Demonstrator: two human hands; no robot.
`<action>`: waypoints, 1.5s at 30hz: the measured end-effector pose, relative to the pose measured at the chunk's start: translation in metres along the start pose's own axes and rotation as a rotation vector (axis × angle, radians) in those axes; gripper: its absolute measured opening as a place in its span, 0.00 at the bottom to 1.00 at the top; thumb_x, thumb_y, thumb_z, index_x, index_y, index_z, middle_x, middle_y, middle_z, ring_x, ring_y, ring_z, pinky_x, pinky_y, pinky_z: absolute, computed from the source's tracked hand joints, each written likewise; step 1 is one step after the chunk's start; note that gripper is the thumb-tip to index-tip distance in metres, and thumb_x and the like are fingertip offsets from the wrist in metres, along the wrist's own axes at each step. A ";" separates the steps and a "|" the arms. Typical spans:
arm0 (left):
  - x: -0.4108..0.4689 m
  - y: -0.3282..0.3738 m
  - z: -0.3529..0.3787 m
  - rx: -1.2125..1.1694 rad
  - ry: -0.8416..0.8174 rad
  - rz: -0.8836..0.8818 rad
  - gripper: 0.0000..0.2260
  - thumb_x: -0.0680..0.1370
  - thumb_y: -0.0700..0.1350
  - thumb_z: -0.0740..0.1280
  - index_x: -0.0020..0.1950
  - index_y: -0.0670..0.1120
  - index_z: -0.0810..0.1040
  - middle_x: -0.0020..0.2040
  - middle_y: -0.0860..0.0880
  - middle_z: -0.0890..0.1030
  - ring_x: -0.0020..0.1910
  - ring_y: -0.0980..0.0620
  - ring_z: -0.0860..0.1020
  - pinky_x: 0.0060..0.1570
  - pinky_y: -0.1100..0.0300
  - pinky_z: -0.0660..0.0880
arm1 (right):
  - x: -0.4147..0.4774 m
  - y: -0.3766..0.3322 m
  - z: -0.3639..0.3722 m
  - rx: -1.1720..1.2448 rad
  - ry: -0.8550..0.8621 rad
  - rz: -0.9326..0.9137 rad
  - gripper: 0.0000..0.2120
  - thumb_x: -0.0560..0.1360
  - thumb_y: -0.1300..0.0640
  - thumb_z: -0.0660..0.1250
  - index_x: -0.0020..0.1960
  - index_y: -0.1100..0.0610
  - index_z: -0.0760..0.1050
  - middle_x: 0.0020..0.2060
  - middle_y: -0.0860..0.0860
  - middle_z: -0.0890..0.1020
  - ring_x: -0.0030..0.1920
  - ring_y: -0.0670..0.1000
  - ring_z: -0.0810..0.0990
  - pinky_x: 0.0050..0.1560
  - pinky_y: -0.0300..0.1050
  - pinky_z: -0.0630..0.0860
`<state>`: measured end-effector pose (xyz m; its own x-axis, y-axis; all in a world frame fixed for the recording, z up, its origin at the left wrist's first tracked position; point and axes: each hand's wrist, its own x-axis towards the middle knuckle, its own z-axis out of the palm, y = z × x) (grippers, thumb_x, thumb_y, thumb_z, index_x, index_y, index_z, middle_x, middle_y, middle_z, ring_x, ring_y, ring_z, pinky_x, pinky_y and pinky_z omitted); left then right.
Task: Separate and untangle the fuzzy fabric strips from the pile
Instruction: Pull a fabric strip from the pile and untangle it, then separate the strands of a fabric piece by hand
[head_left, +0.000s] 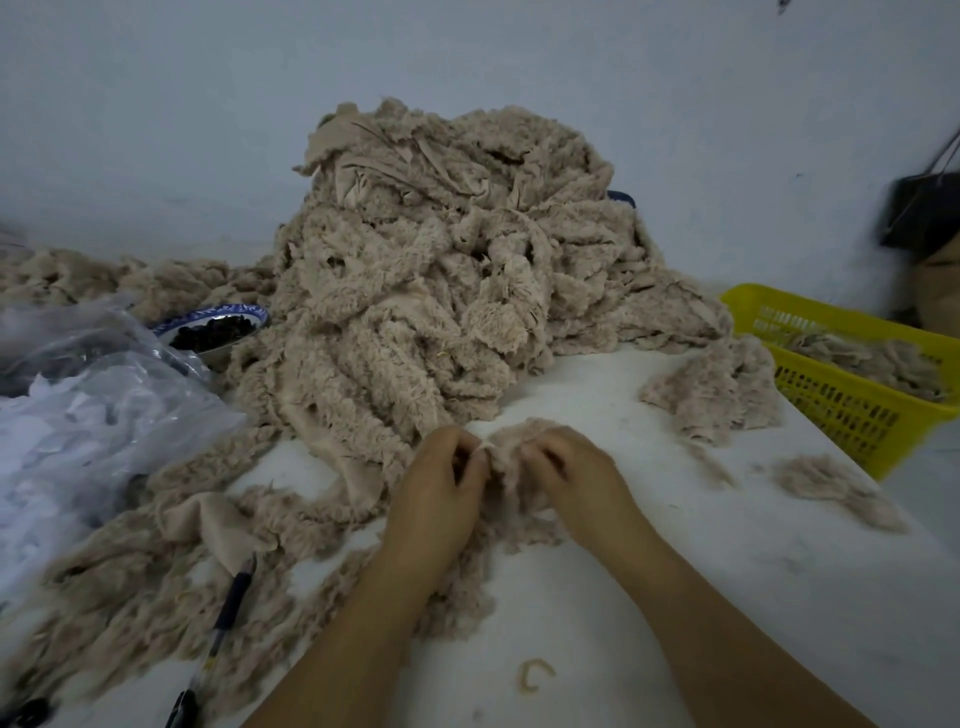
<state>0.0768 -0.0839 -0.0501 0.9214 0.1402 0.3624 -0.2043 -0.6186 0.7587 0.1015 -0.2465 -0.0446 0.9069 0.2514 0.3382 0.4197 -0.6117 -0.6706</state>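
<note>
A small beige fuzzy fabric strip (511, 457) is pinched between the two hands at the near middle of the white table (727, 561), just in front of the large heap of beige fuzzy fabric strips (441, 270). The heap is piled high against the pale wall, and long tails of it are spread toward the near left edge.

The material is judged to be very light, soft and limp, with no stiffness at all. The pile of the fabric is expected to cling to its neighbours, so a strip will probably drag others with it when it is pulled. Fibres seem to be shed easily; a loose beige tuft (826, 480) is seen on the table to the right. A hold is best taken at a free end or along the smooth backing edge, and the pull should be kept gentle.

The left hand (441, 483) and the right hand (571, 473) are brought close together, knuckles up, with the fingers curled down on the strip. Both forearms are stretched forward from the near edge. A yellow plastic basket (852, 410) with some strips in it is placed at the far right.
</note>
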 end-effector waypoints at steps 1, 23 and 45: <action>0.001 0.001 -0.003 -0.073 0.031 -0.051 0.07 0.81 0.46 0.65 0.44 0.52 0.71 0.37 0.53 0.78 0.34 0.55 0.76 0.32 0.64 0.70 | 0.001 0.003 -0.005 0.046 0.090 0.061 0.14 0.82 0.53 0.61 0.40 0.57 0.73 0.37 0.48 0.73 0.39 0.46 0.71 0.42 0.38 0.68; 0.005 0.031 -0.023 -0.744 -0.147 -0.476 0.13 0.79 0.49 0.68 0.38 0.43 0.81 0.32 0.49 0.84 0.33 0.53 0.82 0.33 0.64 0.77 | -0.002 -0.011 -0.015 0.296 0.264 0.176 0.21 0.80 0.45 0.63 0.33 0.55 0.65 0.24 0.44 0.69 0.26 0.42 0.66 0.29 0.32 0.65; 0.009 0.016 -0.013 -1.072 -0.034 -0.638 0.17 0.79 0.55 0.67 0.62 0.46 0.81 0.54 0.43 0.85 0.52 0.44 0.85 0.45 0.51 0.82 | -0.012 -0.016 0.001 0.382 -0.335 0.085 0.16 0.73 0.34 0.67 0.58 0.37 0.73 0.47 0.31 0.78 0.46 0.33 0.77 0.42 0.27 0.72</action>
<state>0.0777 -0.0826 -0.0272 0.9599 0.1537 -0.2345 0.1302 0.4963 0.8583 0.0837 -0.2389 -0.0384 0.8746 0.4776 0.0837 0.2709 -0.3382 -0.9012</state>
